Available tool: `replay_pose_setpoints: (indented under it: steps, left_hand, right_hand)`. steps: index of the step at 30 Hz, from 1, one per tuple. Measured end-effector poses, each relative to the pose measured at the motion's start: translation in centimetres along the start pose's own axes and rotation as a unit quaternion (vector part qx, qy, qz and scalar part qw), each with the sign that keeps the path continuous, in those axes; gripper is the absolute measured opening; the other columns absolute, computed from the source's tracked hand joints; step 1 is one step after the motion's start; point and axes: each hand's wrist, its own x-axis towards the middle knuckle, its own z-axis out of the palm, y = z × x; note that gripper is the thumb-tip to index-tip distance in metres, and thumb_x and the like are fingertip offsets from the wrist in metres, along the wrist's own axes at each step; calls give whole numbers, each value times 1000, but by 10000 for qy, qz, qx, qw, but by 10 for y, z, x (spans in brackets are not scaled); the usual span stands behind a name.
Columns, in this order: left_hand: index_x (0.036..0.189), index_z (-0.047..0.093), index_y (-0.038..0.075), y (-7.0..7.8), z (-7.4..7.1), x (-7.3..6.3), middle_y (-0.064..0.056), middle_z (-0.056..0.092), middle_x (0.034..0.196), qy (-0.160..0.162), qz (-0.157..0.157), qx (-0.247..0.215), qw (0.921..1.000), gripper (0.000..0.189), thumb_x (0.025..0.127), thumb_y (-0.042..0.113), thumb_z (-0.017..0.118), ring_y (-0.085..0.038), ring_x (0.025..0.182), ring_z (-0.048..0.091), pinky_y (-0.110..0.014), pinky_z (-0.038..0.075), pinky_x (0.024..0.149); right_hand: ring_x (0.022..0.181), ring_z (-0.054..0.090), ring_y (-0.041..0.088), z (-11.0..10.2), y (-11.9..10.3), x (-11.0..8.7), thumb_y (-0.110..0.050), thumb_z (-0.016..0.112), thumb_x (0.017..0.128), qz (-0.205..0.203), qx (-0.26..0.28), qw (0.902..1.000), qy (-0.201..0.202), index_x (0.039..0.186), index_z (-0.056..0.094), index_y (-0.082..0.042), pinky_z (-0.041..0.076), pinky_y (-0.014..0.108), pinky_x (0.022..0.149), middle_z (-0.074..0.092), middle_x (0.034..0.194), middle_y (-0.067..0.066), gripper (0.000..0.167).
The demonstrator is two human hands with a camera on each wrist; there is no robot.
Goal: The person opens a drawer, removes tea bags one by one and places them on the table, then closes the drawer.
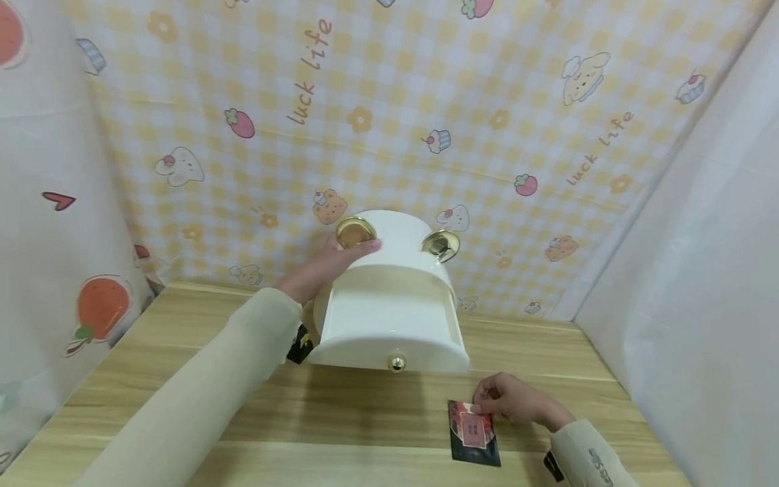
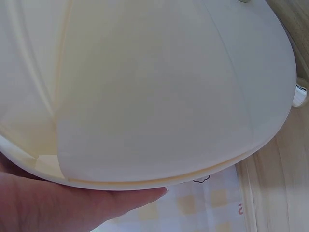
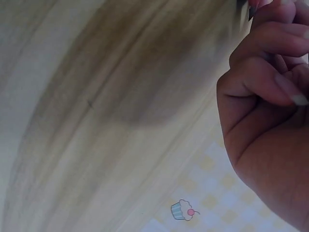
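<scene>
A glossy white box with a rounded top stands against the back cloth. Its bow-fronted drawer is pulled out, with a gold knob on the front. My left hand grips the box's upper left side beside a gold round piece, thumb laid across the white surface. The left wrist view shows the drawer's pale inside and my hand along its edge. My right hand pinches the top edge of a flat black and red packet at the front right. In the right wrist view the fingers are curled.
A second gold round piece sits on the box's right. Wood-grain table runs under everything. Yellow checked cloth hangs behind, with white cloth walls at both sides.
</scene>
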Motion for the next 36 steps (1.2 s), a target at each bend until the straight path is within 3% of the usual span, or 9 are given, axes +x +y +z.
replay_pose_setpoints:
  steps: [5,14,17,21,27,32,36]
  left_hand:
    - [161,9,31,-2,-1,2,-5,34,161,-32,-99,19,9999,103,84,75,63,-28,141,44,-50,36,118]
    - [157,20,34,-4,-2,5,-3,45,152,25,-33,-41,10000,92,86,71,64,-25,134,52,-46,43,112]
    - [161,11,30,-2,-1,2,-6,30,163,14,-121,109,9999,103,84,74,63,-29,144,41,-52,37,117]
    - [163,-7,25,-2,-1,0,-5,2,172,17,-300,304,9991,122,79,81,62,-31,155,21,-58,22,124]
    - [163,-7,27,-3,-2,2,-6,7,171,11,-300,258,9992,122,78,81,63,-32,152,27,-57,26,123]
    - [162,-13,26,-1,-1,0,-4,-5,172,87,-448,463,9979,128,76,84,62,-31,158,12,-59,18,125]
    - [162,-13,27,-1,-2,-1,-2,-8,172,117,-453,488,9977,127,77,84,62,-30,158,8,-59,15,126]
  right_hand:
    - [59,47,2,3,1,0,-23,70,95,48,-85,9999,105,90,70,-9,40,17,52,62,75,-5,15]
    - [58,49,2,4,-9,-7,-27,62,101,-139,-496,9966,648,97,73,-11,43,21,51,65,74,1,21]
    - [56,48,1,6,-16,-15,-30,60,102,-229,-466,9958,760,98,73,-10,43,22,50,62,70,1,25]
    - [52,41,-2,13,-34,-27,-34,58,103,-391,-165,9960,786,98,72,-7,39,21,46,51,62,-5,32]
    - [51,43,-3,33,-81,-39,-29,53,106,-780,705,9916,750,100,70,-2,40,20,44,49,61,-7,32]
    - [52,46,1,50,-118,-45,-27,47,109,-862,1692,9794,686,104,66,1,40,19,44,55,67,-3,34]
    - [49,44,1,63,-141,-43,-32,42,110,-750,2294,9689,554,120,63,2,36,16,43,56,66,-5,41]
